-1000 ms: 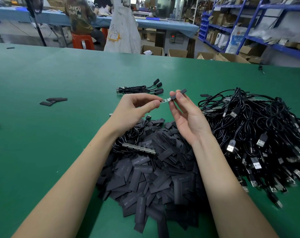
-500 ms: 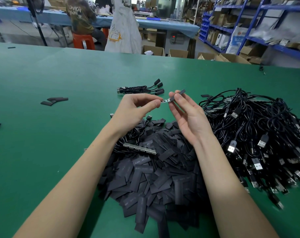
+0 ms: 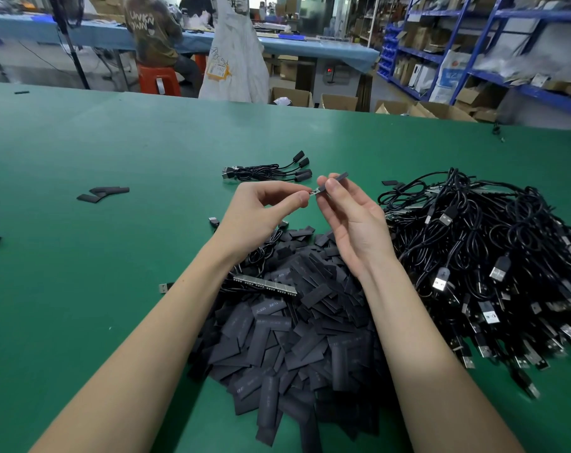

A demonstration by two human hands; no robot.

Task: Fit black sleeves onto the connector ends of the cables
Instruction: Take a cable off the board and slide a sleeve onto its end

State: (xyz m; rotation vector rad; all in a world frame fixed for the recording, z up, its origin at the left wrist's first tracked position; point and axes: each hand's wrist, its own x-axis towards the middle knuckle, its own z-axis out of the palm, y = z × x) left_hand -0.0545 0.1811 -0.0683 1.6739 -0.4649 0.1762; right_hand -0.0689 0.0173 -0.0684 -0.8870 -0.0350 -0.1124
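Now | left hand pinches connector end; right hand pinches black sleeve, above bench | risk: flattened sleeve mouth catches connector edge, slips from fingertips into pile.

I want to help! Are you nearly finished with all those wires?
Not nearly. One small bundle already wears sleeves. The left hand pinches a connector while the right hand slides a sleeve on. The big cable pile waits.
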